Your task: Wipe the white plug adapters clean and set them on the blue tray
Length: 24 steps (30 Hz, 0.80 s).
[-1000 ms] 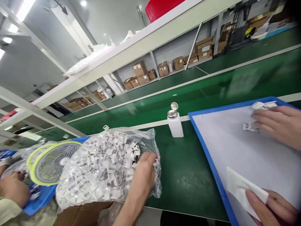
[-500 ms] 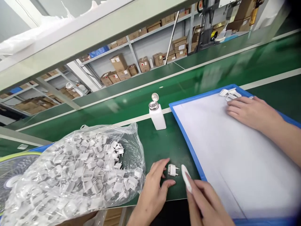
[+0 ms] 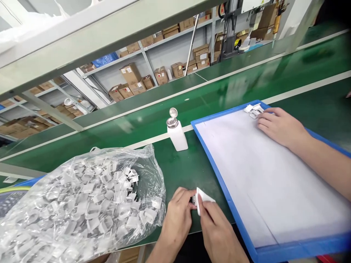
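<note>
Between its thumb and fingertips, my left hand [image 3: 177, 215] grips a small white plug adapter [image 3: 194, 199], mostly hidden by fingers and cloth. A folded white cloth [image 3: 205, 197] is pinched in my right hand [image 3: 219, 228] and pressed against the adapter's right side. Both hands are close together at the bench's front edge. Just left of them lies a clear plastic bag [image 3: 152, 164] full of white plastic pieces [image 3: 93, 210].
A white pump bottle [image 3: 178, 137] with its metal lid up stands behind my hands. To the right is a blue-rimmed board [image 3: 219, 168] with a white surface. Another person's hand [image 3: 282, 128] rests there beside several white pieces [image 3: 253, 110]. Shelves with boxes [image 3: 131, 75] stand beyond.
My left hand has taken hold of the adapter that lay on the bench. My right hand has moved left and brought the cloth against it. The view has shifted slightly.
</note>
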Available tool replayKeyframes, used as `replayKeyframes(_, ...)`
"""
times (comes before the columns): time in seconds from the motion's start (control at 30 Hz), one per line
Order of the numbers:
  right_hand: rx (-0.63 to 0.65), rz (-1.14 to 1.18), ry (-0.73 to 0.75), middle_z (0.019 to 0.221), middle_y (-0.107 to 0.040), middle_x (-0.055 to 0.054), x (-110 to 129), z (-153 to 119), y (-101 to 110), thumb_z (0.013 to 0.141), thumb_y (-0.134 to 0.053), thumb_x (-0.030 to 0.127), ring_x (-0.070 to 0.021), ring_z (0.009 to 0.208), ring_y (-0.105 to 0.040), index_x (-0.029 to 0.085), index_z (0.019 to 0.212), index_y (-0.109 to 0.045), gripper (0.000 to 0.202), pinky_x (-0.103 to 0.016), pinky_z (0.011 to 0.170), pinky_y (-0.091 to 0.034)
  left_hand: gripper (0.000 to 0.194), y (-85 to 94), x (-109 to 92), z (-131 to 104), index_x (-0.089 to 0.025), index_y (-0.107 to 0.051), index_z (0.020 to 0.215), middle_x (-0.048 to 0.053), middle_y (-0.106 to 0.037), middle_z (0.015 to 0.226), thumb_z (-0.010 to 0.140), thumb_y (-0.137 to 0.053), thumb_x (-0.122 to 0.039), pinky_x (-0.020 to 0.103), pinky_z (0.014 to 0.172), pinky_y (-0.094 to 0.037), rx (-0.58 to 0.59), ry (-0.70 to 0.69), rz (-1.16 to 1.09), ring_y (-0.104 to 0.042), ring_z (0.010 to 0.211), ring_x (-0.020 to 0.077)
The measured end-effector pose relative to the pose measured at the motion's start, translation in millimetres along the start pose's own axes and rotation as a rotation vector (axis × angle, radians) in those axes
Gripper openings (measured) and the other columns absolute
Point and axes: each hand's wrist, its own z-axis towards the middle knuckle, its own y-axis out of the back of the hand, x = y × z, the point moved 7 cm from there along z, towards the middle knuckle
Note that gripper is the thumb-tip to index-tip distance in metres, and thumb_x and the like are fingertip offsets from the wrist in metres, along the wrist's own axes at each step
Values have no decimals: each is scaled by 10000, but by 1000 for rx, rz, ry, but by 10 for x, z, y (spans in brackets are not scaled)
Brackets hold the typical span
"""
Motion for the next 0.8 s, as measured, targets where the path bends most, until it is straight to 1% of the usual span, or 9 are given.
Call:
replayKeyframes(0.1,-24,30,24,838,-711,-6,77,10,43,1051,-331,179,-143,701,-739,347,1155,-781,492,-185,729,-603,442,-2,-14,18,-175,-739,1135,92,-706,946,878,-433,14,274,734,-612,-1,-47,42,-693,908,207)
replayKeyframes(0.23,-68,42,14,866,-727,-18,119,18,29,1062,-350,254,-143,748,-759,337,1064,-809,467,-178,749,-590,382,21,-59,44,-146,-723,1152,106,-728,958,905,-463,-14,310,748,-612,-35,-131,107,-693,906,222)
replayKeyframes(0.33,-121,40,-7,873,-728,-34,139,74,25,1055,-342,229,-153,761,-765,300,1052,-814,477,-191,751,-593,376,36,-94,44,-159,-722,1144,93,-760,952,922,-460,-8,329,766,-609,-47,-186,135,-679,918,230)
replayKeyframes(0.43,-157,42,-13,869,-722,-37,162,159,85,1041,-337,191,-148,759,-766,280,1032,-818,489,-167,722,-587,425,63,-157,17,-176,-723,1136,79,-760,936,924,-414,24,315,764,-612,-46,-244,144,-670,912,220)
replayKeyframes(0.5,-160,49,-6,870,-717,-33,183,209,160,1033,-355,187,-141,756,-765,282,1014,-821,476,-152,713,-583,432,108,-252,-22,-177,-713,1162,77,-747,924,931,-412,30,307,781,-615,-55,-329,151,-667,915,212)
replayKeyframes(0.57,-160,52,-6,894,-715,-30,209,237,249,1026,-376,187,-141,762,-764,291,1009,-821,457,-153,724,-586,429,183,-375,-76,-161,-685,1223,88,-744,960,941,-428,35,284,804,-614,-81,-439,176,-666,954,203)
replayKeyframes(0.63,-167,53,-21,909,-711,-30,240,240,332,1020,-386,174,-141,759,-762,296,1031,-818,449,-154,733,-588,433,273,-491,-138,-137,-651,1285,104,-750,1034,948,-447,45,258,851,-602,-116,-546,233,-661,1013,192)
replayKeyframes(0.7,-177,61,-48,904,-703,-28,271,229,395,1013,-393,150,-137,748,-759,296,1080,-808,446,-148,734,-587,446,349,-572,-199,-109,-623,1331,115,-756,1091,953,-453,56,264,942,-576,-136,-633,297,-656,1067,184)
replayKeyframes(0.8,-179,97,-92,897,-690,-19,301,216,452,1011,-401,131,-126,724,-749,311,1162,-783,449,-136,721,-580,477,416,-611,-283,-72,-589,1381,134,-751,1144,948,-456,78,306,1038,-537,-140,-712,317,-651,1110,183)
